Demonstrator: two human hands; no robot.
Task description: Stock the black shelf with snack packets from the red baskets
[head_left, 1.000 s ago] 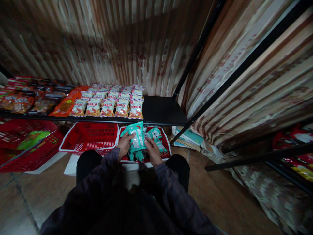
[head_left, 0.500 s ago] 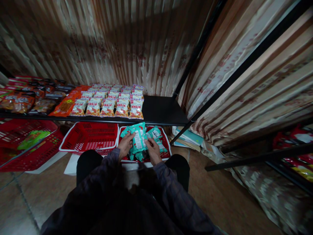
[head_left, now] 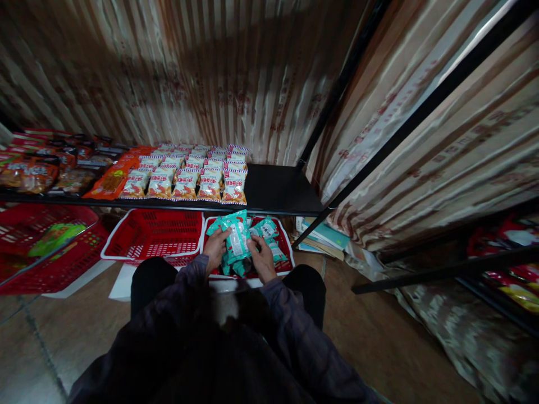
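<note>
A teal snack packet [head_left: 237, 235] is held up between my two hands, its printed label facing me. My left hand [head_left: 217, 248] grips its left edge, thumb on the front. On the other side my right hand [head_left: 261, 257] has its fingers closed at the packet's right edge. Beneath is a red basket [head_left: 288, 241] with a white rim, holding more teal packets [head_left: 266, 229]. Part of the basket's contents is hidden by my hands and the held packet.
Above the baskets runs a black shelf [head_left: 278, 188] bearing rows of white-and-orange snack bags [head_left: 185, 182], orange packets [head_left: 110, 177] and dark packets further left. Another red basket [head_left: 151, 235] stands left. Shelf posts [head_left: 314, 227] and papers [head_left: 326, 234] lie right; another rack [head_left: 501, 264] stands far right.
The teal packet has shifted and tilted slightly between my hands. My right hand has moved a little up and left. Both hands stay over the basket.
</note>
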